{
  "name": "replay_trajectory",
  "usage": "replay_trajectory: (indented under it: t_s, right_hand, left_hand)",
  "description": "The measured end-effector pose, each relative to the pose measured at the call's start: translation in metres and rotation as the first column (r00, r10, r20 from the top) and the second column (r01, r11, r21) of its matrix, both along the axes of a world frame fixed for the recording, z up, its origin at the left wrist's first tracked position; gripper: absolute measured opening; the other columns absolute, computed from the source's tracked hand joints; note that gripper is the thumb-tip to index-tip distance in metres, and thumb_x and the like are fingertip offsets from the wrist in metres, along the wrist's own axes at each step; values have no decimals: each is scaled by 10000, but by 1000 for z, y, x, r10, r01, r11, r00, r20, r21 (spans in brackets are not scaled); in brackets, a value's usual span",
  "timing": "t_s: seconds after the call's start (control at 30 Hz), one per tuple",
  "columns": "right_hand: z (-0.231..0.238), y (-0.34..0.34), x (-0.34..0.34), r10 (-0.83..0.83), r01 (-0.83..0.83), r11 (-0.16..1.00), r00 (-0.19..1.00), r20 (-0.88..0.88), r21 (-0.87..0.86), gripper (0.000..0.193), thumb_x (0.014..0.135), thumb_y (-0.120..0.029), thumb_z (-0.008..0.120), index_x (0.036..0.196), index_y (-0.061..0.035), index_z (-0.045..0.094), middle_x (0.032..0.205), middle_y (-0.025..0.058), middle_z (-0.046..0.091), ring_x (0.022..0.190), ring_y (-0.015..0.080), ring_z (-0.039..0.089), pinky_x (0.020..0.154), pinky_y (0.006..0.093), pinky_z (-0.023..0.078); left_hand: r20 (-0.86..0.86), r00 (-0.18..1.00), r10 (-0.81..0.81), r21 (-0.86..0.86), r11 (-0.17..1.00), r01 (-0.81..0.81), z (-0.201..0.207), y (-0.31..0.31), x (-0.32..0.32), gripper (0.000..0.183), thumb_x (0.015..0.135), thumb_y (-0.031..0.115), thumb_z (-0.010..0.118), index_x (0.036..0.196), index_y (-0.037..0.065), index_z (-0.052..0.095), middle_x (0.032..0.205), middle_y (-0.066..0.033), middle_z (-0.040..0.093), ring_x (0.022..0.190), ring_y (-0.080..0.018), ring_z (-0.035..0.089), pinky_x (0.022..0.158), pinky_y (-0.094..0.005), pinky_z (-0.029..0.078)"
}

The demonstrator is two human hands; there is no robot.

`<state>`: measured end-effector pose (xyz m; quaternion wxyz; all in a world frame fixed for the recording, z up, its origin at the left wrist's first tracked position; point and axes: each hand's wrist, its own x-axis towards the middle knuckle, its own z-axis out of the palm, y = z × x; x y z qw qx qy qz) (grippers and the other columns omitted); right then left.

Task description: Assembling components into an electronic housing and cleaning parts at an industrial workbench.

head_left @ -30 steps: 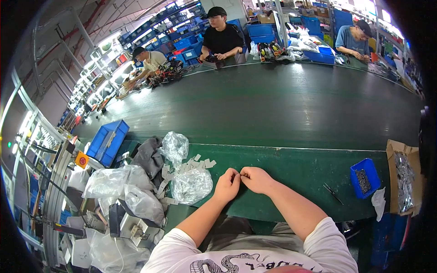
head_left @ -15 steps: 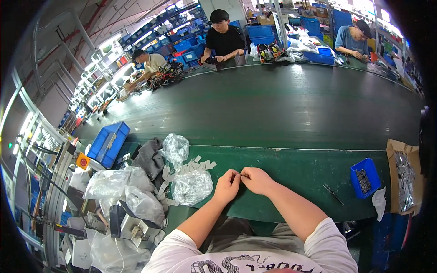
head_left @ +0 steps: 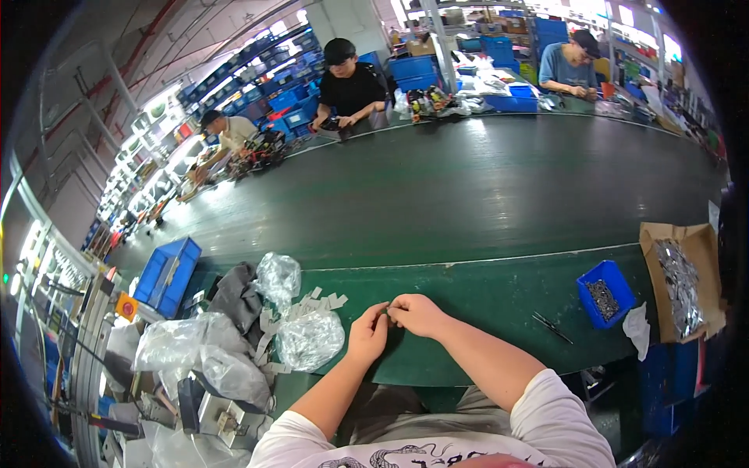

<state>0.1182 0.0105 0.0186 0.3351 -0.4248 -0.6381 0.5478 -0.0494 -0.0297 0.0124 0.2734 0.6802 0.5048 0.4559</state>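
Observation:
Over the green worktable (head_left: 484,296) my left hand (head_left: 368,331) and my right hand (head_left: 417,314) meet fingertip to fingertip. Both are closed in a pinch, and a tiny thing seems to sit between them, too small to name. To the left of my hands several small pale grey rectangular pieces (head_left: 316,303) lie scattered around a clear plastic bag (head_left: 310,342). On the right lies a dark, thin tool like tweezers (head_left: 552,328), apart from my hands. Beyond it stands a blue bin (head_left: 602,272) of small dark metal parts.
At the far right are a cardboard box (head_left: 707,269) of silvery pieces and a crumpled white sheet (head_left: 637,331). Plastic bags (head_left: 175,343), a grey cloth (head_left: 236,300) and a blue crate (head_left: 168,277) crowd the left. Across the dark conveyor belt (head_left: 437,187) several people work.
The whole view has swung, so the scene sits farther left and the near table a little differently tilted. My hands stay pinched together, with the fingers slightly shifted.

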Motion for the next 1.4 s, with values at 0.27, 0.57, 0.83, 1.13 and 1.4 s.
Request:
replay_trajectory:
  t_s: [0.27,0.57,0.83,1.13,1.4]
  right_hand:
    - [4,3,5,48,-62,988,994,-97,-143,216,967,-214,557,975,-15,642,859,31,667,756,112,614,679,265,512]
    - [-2,3,-1,44,-59,990,993,-113,-130,233,959,-221,549,922,-18,657,805,35,656,705,114,606,636,285,496]
    - [5,3,5,60,-63,996,996,-64,-57,246,954,-223,542,923,-12,664,785,34,656,696,124,609,645,293,496]
    - [4,4,12,94,-96,995,993,-72,-27,237,898,-238,600,910,-32,716,744,36,657,663,108,588,594,281,469]
    - [10,-1,9,82,-85,995,995,-57,-58,267,884,-256,649,931,-8,737,723,28,654,664,110,591,627,273,485]
  left_hand:
    - [-64,997,41,44,998,-38,1,-1,3,271,898,74,660,1164,27,638,731,-51,618,625,-89,563,590,-244,475]
    - [-90,993,71,29,997,-69,0,-1,1,255,886,92,673,1135,38,661,735,-68,628,625,-124,588,608,-269,494]
    - [-244,958,150,106,986,-127,1,-3,5,253,881,155,672,1113,53,675,754,-110,670,631,-197,648,620,-309,523]
    - [-271,949,163,113,984,-137,2,-3,9,242,878,167,690,1086,44,681,735,-116,668,622,-211,653,612,-322,525]
    - [-196,961,193,141,976,-167,1,-3,7,240,852,163,727,1048,27,703,677,-109,652,588,-186,637,598,-308,519]
